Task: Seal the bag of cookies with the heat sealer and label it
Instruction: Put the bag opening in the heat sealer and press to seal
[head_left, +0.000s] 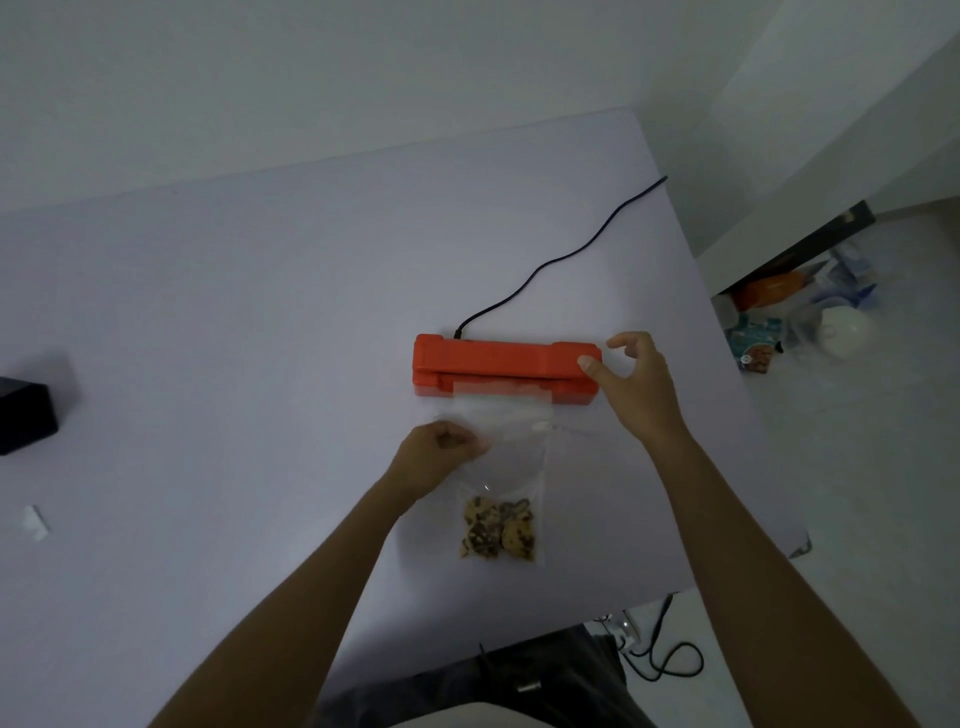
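Observation:
An orange heat sealer lies across the middle of the pale table, its black cord running off to the back right. A clear plastic bag lies in front of it with its open top tucked into the sealer's slot. Several chocolate-chip cookies sit at the bag's near end. My left hand pinches the bag's left edge just below the sealer. My right hand hovers at the sealer's right end, fingers spread, thumb touching the lid corner.
A black box stands at the table's left edge. A small white label slip lies near the left front. Off the table's right edge, the floor holds packets, an orange item and a white pot. A cable lies on the floor below.

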